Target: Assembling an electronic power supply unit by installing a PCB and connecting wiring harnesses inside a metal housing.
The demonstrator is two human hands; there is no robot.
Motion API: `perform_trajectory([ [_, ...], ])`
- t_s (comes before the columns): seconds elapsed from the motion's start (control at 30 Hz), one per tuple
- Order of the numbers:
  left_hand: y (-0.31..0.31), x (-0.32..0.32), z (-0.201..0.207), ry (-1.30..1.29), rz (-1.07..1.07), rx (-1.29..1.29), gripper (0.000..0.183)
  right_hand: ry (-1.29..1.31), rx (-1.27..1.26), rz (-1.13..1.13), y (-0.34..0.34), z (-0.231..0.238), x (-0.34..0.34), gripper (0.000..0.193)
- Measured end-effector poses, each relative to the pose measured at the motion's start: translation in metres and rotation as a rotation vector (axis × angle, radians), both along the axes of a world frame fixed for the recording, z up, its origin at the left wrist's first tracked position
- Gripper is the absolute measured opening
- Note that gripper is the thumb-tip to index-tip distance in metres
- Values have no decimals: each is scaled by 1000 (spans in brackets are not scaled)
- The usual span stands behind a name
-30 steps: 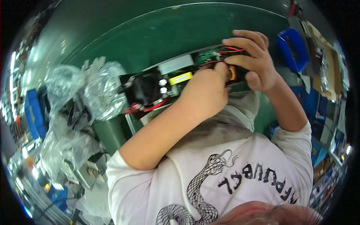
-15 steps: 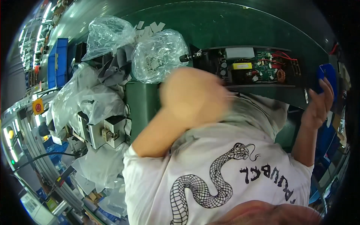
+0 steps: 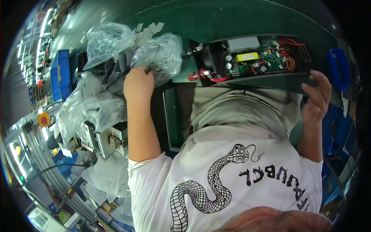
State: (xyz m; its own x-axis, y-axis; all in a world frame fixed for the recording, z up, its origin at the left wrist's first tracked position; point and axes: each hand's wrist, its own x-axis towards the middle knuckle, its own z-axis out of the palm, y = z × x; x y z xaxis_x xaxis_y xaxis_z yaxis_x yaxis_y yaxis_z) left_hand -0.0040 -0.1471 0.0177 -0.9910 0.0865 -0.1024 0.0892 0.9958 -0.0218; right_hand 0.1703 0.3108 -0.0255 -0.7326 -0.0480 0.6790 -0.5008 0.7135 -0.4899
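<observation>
At far left stands a blue rectangular plastic bin [image 3: 60, 75]. Next on the green counter [image 3: 193, 19] comes a crumpled clear plastic bag [image 3: 110, 38]. Then my left grip [image 3: 139, 82] is at the near edge of a second clear plastic bag with small pieces inside [image 3: 168, 54]; the fingertips are partly hidden, so I cannot tell whether they pinch something. Behind this bag lie small flat white pieces [image 3: 154, 28].

In front of my body, the long open black case [image 3: 266, 76] lies on the counter. At its left end are a black round terminal [image 3: 189, 53] and a red round terminal [image 3: 195, 75]; further right come a yellow block [image 3: 247, 57], a green circuit board [image 3: 269, 58] and a copper-wound ring coil [image 3: 290, 64].

My right grip [image 3: 317, 98] is near the case's right end, its fingers loosely bent and apart. Rightmost is a blue plastic tray [image 3: 339, 69].
</observation>
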Motion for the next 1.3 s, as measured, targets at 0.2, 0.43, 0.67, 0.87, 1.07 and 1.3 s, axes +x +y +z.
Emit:
perform_trajectory([
  [0.2, 12, 4, -7, 14, -8, -202, 28, -14, 53, 25, -6, 10, 2, 68],
  [0.43, 4, 3, -13, 169, -96, -105, 38, 18, -11, -65, 7, 3, 23, 69],
  [0.67, 8, -7, -8, 46, 23, -178, 36, 68, -94, -95, 8, -8, 27, 63],
  [0.87, -2, -9, -19, 118, 1, -142, 29, 75, -107, -56, 9, -8, 27, 55],
  [1.07, 3, -4, -18, 189, -48, 17, 29, -97, 153, -290, -6, -10, 25, 26],
  [1.3, -2, -12, -19, 136, -83, -106, 28, -101, 374, -387, -31, -7, -15, 48],
])
